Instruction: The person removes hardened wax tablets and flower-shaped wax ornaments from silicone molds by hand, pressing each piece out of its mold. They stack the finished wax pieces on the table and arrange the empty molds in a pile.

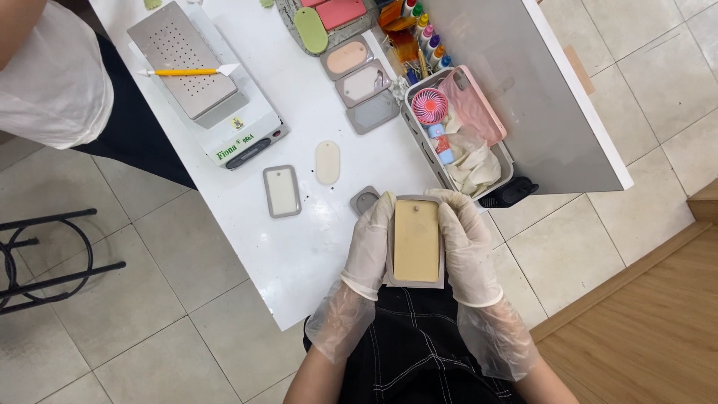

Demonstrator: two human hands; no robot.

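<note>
Both my hands wear thin clear gloves and hold a grey rectangular mould (416, 278) filled with a beige cast slab (416, 239), just over the table's near edge. My left hand (370, 251) grips its left side and my right hand (467, 251) grips its right side, thumbs along the rim. A small grey mould (363, 200) lies on the white table (299, 254) just beyond my left fingers.
A grey mould with white fill (282, 191) and a cream oval piece (327, 161) lie mid-table. A grey perforated machine (198, 78) carries a yellow tool (187, 72). A basket (420, 135) holds a pink fan, cloths and bottles. More moulds (359, 82) lie behind. Another person's white sleeve (52, 75) is at upper left, a black stool (45, 262) on the floor.
</note>
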